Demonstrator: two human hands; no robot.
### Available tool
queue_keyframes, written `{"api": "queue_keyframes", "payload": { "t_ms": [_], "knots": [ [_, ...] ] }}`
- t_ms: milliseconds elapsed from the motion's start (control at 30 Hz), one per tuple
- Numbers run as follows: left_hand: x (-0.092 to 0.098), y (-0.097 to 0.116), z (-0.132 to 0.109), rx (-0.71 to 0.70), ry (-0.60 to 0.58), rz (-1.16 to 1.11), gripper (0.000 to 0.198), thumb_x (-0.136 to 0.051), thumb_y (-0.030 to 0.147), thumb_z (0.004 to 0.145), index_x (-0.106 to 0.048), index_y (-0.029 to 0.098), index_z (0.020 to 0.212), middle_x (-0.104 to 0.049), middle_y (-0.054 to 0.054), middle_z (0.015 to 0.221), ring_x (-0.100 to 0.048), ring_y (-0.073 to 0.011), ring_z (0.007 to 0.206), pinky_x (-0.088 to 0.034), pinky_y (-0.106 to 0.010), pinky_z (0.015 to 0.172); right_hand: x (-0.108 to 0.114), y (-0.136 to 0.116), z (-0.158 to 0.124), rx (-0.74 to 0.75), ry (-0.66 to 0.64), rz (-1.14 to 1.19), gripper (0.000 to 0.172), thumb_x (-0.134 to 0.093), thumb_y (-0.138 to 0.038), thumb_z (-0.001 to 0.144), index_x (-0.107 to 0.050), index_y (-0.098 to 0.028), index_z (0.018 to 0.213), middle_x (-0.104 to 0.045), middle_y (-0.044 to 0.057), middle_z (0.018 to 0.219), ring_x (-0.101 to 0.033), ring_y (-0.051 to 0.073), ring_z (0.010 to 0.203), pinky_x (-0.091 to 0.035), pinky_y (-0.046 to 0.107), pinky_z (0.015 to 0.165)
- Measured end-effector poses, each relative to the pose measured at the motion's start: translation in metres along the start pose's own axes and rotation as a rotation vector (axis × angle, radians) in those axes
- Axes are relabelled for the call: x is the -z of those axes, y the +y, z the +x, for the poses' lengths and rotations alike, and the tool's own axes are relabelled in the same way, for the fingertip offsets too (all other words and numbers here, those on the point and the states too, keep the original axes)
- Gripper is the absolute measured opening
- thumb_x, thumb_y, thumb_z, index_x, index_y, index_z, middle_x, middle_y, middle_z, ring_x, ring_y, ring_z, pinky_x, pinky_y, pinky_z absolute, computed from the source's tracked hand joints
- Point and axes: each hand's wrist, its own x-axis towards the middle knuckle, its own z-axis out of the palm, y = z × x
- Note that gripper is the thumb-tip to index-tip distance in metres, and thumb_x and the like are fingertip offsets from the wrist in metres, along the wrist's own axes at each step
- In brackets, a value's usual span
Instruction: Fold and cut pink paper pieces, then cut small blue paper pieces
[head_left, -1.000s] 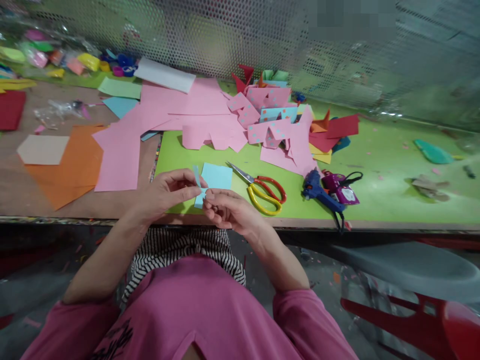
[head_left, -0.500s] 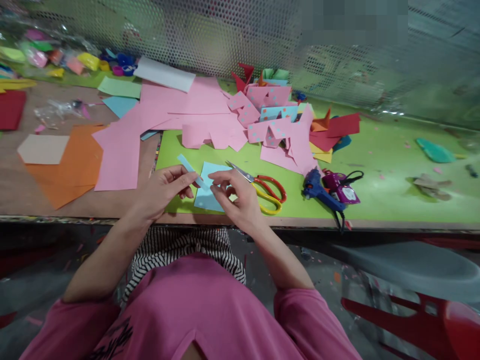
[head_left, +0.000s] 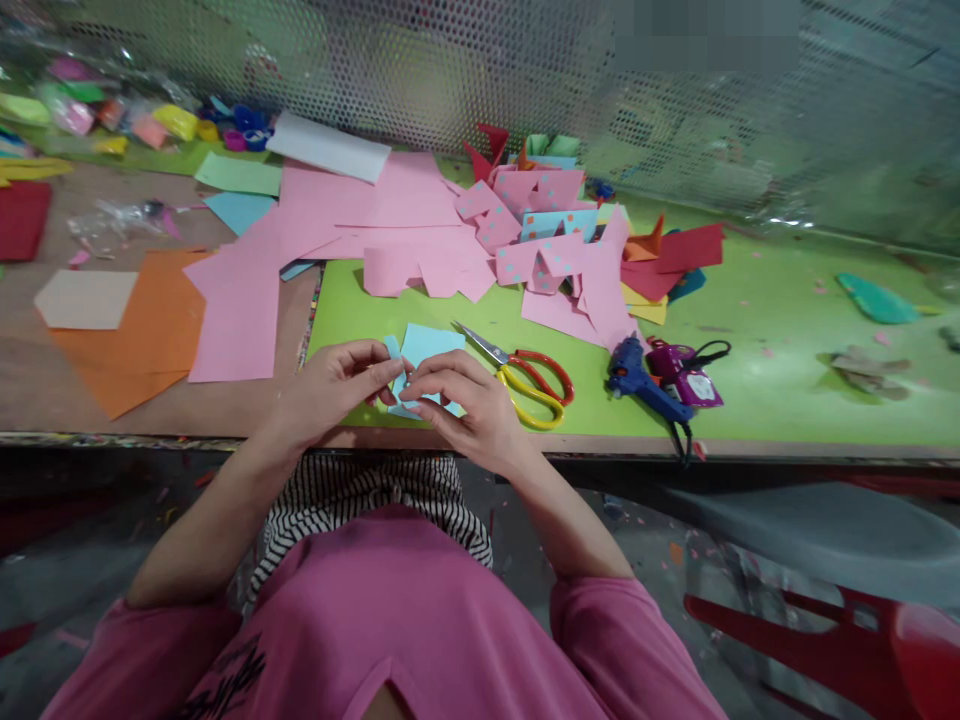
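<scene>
A narrow light-blue paper strip point(head_left: 393, 347) is pinched between the thumb and fingers of my left hand point(head_left: 341, 380). My right hand point(head_left: 469, 405) meets it from the other side, its thumb and fingertips closed on the strip's lower end, which is mostly hidden by the fingers. Beneath both hands lies a light-blue paper sheet point(head_left: 431, 342) on the green mat point(head_left: 345, 300). Right beside my right hand rest scissors point(head_left: 517, 368) with red and yellow handles, blades partly apart and pointing up-left.
A blue glue gun point(head_left: 646, 380) and a purple packet point(head_left: 686, 375) lie to the right. Behind are pink paper sheets point(head_left: 397, 195) and folded dotted pink pieces point(head_left: 536, 260). Orange paper point(head_left: 161, 320) lies left. A perforated metal panel point(head_left: 450, 80) stands at the back.
My hands have come closer together. The strip, slanting down to the right before, now stands steeper and shows less between the fingers. The scissors and the sheet stay in place.
</scene>
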Motion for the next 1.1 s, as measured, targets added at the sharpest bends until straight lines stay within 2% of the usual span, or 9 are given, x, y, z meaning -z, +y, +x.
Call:
{"api": "queue_keyframes", "payload": {
  "t_ms": [133,267,433,600,700,800,867,1000,1100],
  "knots": [
    [-0.002,0.004,-0.003,-0.022,-0.043,0.101,0.039,-0.073,0.058,0.084,-0.07,0.02,0.076,-0.067,0.001,0.066,-0.063,-0.0132,0.065,-0.049,-0.024,0.063,-0.005,-0.006,0.002,-0.143,0.067,0.083,0.007,-0.066,-0.029,0.1,-0.07,-0.023,0.1,-0.068,0.005,0.104,-0.062,0.014,0.082,-0.053,0.027,0.066],
    [-0.005,0.008,-0.006,0.003,-0.04,0.105,0.041,-0.072,0.061,0.081,-0.068,0.02,0.078,-0.066,0.001,0.068,-0.065,-0.0146,0.064,-0.052,-0.025,0.064,-0.009,-0.008,0.004,-0.237,0.124,0.068,0.007,-0.067,-0.029,0.099,-0.067,-0.022,0.095,-0.066,0.003,0.099,-0.054,0.01,0.069,-0.049,0.026,0.061],
    [-0.006,0.004,-0.008,0.043,-0.025,0.029,0.035,-0.076,0.054,0.078,-0.068,0.02,0.081,-0.07,-0.001,0.077,-0.07,-0.0154,0.067,-0.056,-0.025,0.065,-0.011,-0.009,0.004,-0.277,0.152,0.107,0.007,-0.068,-0.026,0.097,-0.064,-0.022,0.092,-0.063,0.001,0.096,-0.051,0.009,0.068,-0.045,0.023,0.056],
    [-0.004,-0.007,-0.01,0.065,-0.099,-0.051,0.03,-0.079,0.047,0.08,-0.072,0.021,0.094,-0.074,-0.002,0.087,-0.073,-0.0155,0.074,-0.057,-0.022,0.063,-0.012,-0.01,0.004,-0.399,0.166,0.176,0.013,-0.069,-0.033,0.095,-0.062,-0.022,0.093,-0.061,0.001,0.095,-0.051,0.01,0.07,-0.044,0.023,0.056],
    [-0.002,-0.012,-0.011,0.075,-0.105,-0.017,0.029,-0.076,0.046,0.083,-0.072,0.021,0.096,-0.075,-0.002,0.082,-0.073,-0.0168,0.073,-0.059,-0.025,0.064,-0.012,-0.009,0.004,-0.486,0.165,0.256,0.021,-0.071,-0.04,0.094,-0.063,-0.023,0.101,-0.06,-0.001,0.09,-0.051,0.01,0.069,-0.046,0.024,0.059],
    [-0.002,-0.012,-0.013,0.069,-0.08,0.059,0.024,-0.072,0.043,0.086,-0.072,0.021,0.096,-0.075,-0.002,0.076,-0.074,-0.017,0.072,-0.059,-0.026,0.067,-0.011,-0.009,0.005,-0.518,0.146,0.327,0.028,-0.073,-0.046,0.092,-0.066,-0.022,0.105,-0.062,-0.001,0.09,-0.051,0.01,0.068,-0.046,0.025,0.059],
    [-0.002,-0.009,-0.014,0.078,-0.056,0.112,0.021,-0.068,0.04,0.087,-0.072,0.021,0.095,-0.075,-0.002,0.074,-0.073,-0.0164,0.068,-0.057,-0.025,0.064,-0.01,-0.009,0.005,-0.541,0.134,0.378,0.032,-0.074,-0.05,0.09,-0.067,-0.023,0.105,-0.063,0.0,0.091,-0.051,0.01,0.068,-0.044,0.024,0.058],
    [-0.004,-0.002,-0.018,0.085,-0.07,0.17,0.017,-0.065,0.037,0.086,-0.072,0.021,0.09,-0.071,0.0,0.064,-0.07,-0.0149,0.06,-0.051,-0.022,0.054,-0.009,-0.009,0.007,-0.586,0.117,0.452,0.036,-0.077,-0.056,0.086,-0.066,-0.022,0.093,-0.062,-0.002,0.084,-0.051,0.01,0.068,-0.041,0.025,0.058],
    [-0.005,-0.001,-0.019,0.104,-0.038,0.138,0.024,-0.07,0.043,0.085,-0.072,0.022,0.096,-0.069,0.001,0.062,-0.068,-0.0147,0.057,-0.05,-0.022,0.051,-0.008,-0.01,0.007,-0.609,0.133,0.469,0.037,-0.078,-0.055,0.085,-0.064,-0.021,0.085,-0.06,-0.003,0.078,-0.049,0.009,0.065,-0.039,0.025,0.057]
  ]
}}
